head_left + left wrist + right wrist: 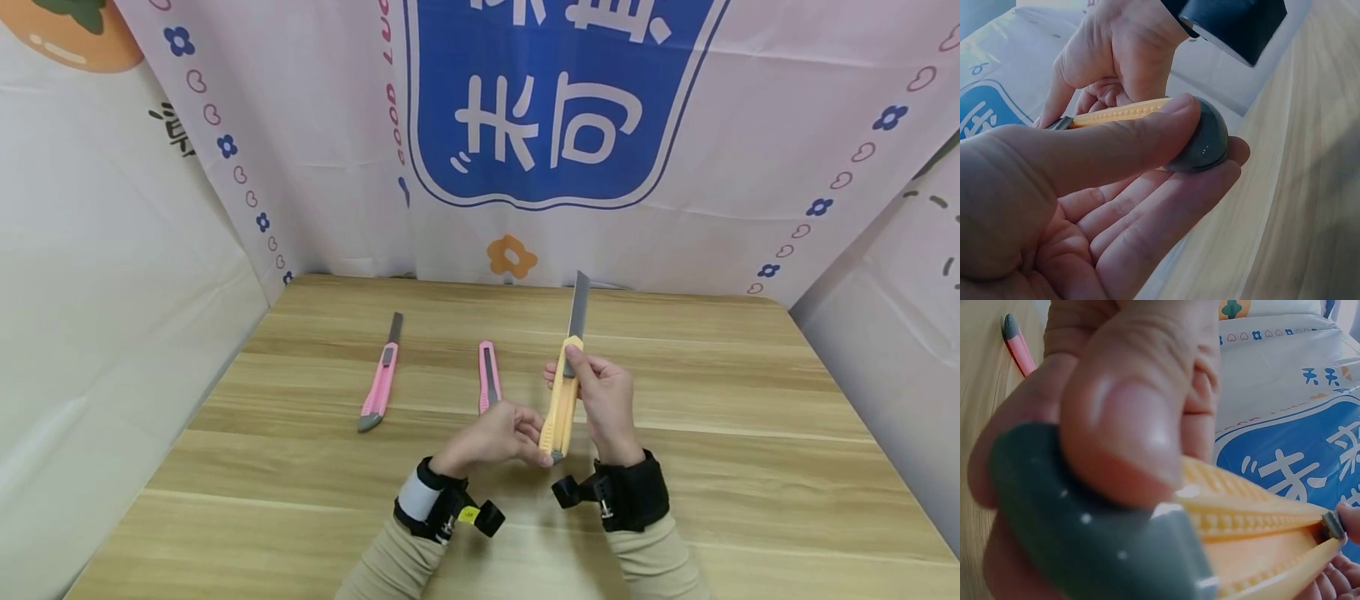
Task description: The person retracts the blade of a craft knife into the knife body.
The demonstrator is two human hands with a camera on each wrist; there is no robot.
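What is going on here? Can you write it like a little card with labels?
Held thing: yellow utility knife, long grey blade pushed out, pointing away from the person
Left hand: pinches the knife's grey end cap between thumb and fingers
Right hand: grips the handle, thumb at the slider
On the table: long pink knife on the left, a bit of blade out; shorter pink knife near the middle
Behind: white cloth with a blue sign

Wooden table (750,433); printed cloth backdrop (315,167) behind.
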